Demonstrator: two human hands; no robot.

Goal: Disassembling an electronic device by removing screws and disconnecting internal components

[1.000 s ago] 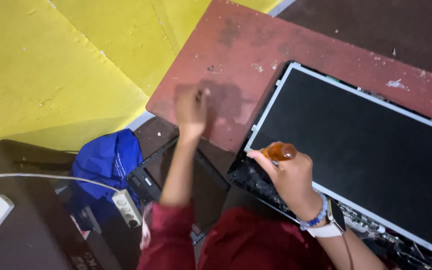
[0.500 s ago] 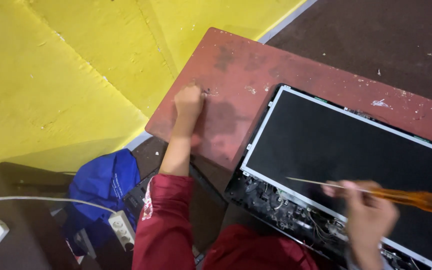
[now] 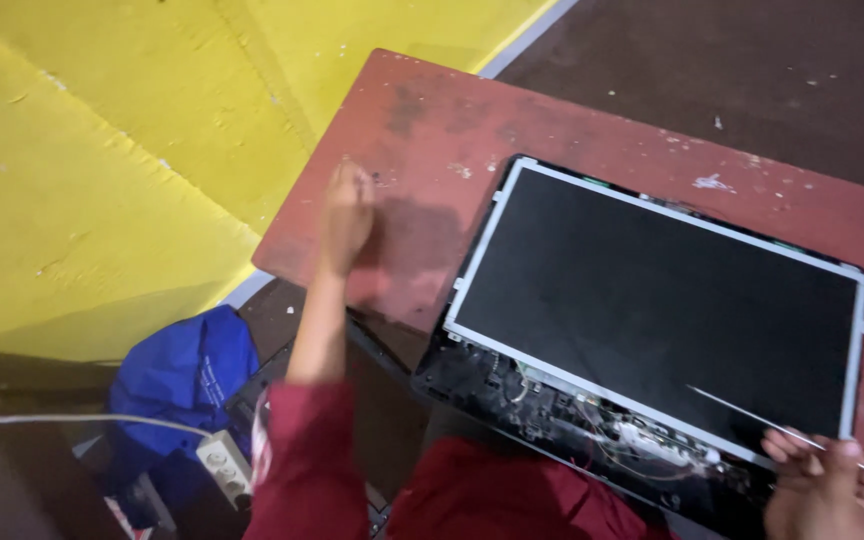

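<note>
At the far left a white cable (image 3: 52, 421) runs to a power strip (image 3: 226, 462) beside a blue bag (image 3: 177, 380) on the floor, under the yellow wall (image 3: 82, 180); the bag sits in the same place as before. The left hand (image 3: 346, 215) rests on the red table (image 3: 432, 150) near its left edge, fingers curled together as if pinching something too small to make out, much as half a second ago. To its right the screen panel (image 3: 662, 300) lies flat on the table, its lower frame open and showing wires (image 3: 622, 435). At the bottom right, the right hand (image 3: 827, 485) grips a screwdriver (image 3: 792, 435), fingers closed around the shaft near its orange handle; the tip now lies over the panel's lower right corner, lower and farther right than before.
</note>
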